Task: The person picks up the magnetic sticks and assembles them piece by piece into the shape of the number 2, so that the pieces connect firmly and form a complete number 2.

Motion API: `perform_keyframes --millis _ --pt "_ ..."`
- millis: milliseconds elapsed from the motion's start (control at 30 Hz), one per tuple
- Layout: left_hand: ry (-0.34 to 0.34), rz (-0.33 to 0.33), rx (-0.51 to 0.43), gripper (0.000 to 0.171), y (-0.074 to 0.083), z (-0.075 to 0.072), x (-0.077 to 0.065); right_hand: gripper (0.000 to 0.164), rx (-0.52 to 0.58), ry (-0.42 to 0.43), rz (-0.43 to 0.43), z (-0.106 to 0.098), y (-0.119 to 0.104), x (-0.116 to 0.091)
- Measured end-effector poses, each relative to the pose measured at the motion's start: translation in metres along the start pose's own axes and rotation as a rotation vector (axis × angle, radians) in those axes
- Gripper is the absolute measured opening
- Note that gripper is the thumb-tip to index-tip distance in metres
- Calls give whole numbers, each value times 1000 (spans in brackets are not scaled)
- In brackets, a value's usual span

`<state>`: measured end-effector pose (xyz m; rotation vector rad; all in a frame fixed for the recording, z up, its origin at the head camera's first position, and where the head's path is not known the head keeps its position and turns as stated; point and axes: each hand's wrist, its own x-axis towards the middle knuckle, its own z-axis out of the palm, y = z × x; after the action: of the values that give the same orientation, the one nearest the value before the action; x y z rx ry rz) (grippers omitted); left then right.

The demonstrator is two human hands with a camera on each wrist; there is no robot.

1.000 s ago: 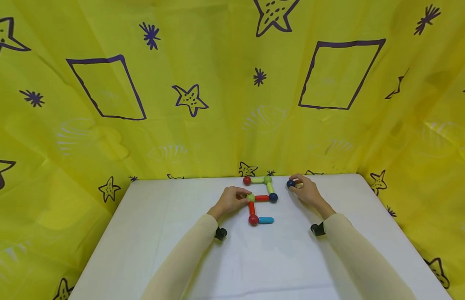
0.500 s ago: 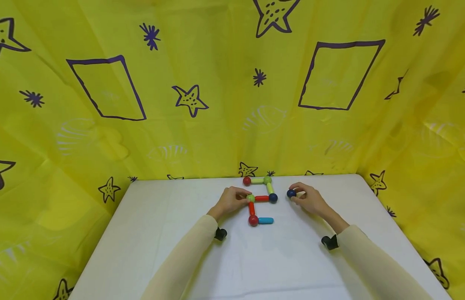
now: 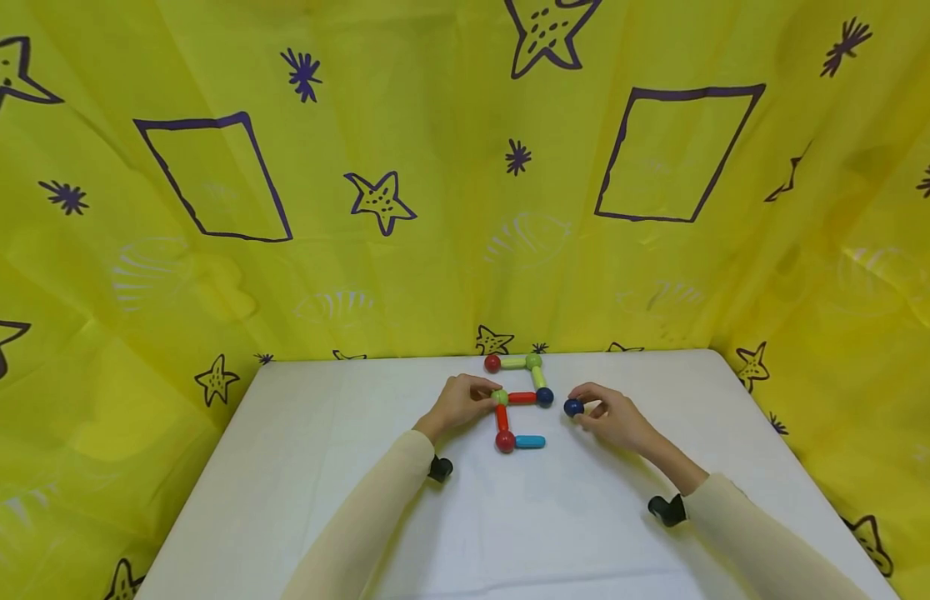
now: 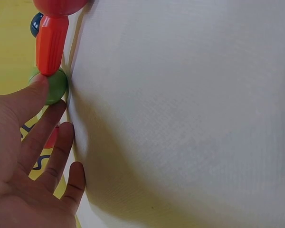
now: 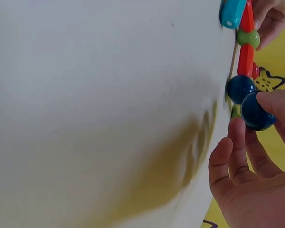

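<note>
A chain of balls and rods lies on the white table. My left hand [image 3: 462,401] pinches its middle green ball [image 4: 56,88] between thumb and forefinger. From that ball one red rod [image 3: 522,398] runs right to a dark blue ball [image 3: 544,397], and another red rod [image 4: 51,45] runs toward me to a red ball [image 3: 505,442] with a blue rod [image 3: 530,442] on its right side. My right hand [image 3: 615,418] holds a loose dark blue ball [image 5: 257,111] by thumb and fingertips, right of the chain and apart from it in the head view.
At the table's far edge, a light green rod [image 3: 513,363] joins a red ball [image 3: 492,363] to a second green ball [image 3: 534,361]. A yellow patterned curtain [image 3: 435,275] rises behind the white table [image 3: 345,500].
My right hand has brought the loose dark blue ball toward me and slightly left, from near the far edge to beside the blue rod's level. My left hand stays on the green ball.
</note>
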<state>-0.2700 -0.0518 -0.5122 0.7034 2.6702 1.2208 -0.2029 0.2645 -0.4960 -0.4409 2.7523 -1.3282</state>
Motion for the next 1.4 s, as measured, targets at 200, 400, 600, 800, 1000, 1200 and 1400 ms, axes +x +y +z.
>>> perform_keyframes --millis 200,400,600,800,1000,1200,1400 --pt "-8 -25 -5 25 1 1 0 29 24 -24 -24 11 -2 -8" --pt "-17 -45 -6 25 3 1 -1 29 45 -46 -30 19 -5 -13" --pt "-21 -49 -15 26 4 1 1 29 50 -47 -27 22 -7 -14" --pt "-21 -46 -8 26 5 1 2 29 44 -52 -14 26 -8 -15" --pt "-22 -43 -10 25 6 2 2 29 26 -54 -7 29 -8 -19" --pt "-12 -32 -9 28 8 1 -1 30 17 -48 -17 33 -7 -20" --pt "39 28 -15 37 13 -1 -5 30 18 -40 -14 35 -6 -22"
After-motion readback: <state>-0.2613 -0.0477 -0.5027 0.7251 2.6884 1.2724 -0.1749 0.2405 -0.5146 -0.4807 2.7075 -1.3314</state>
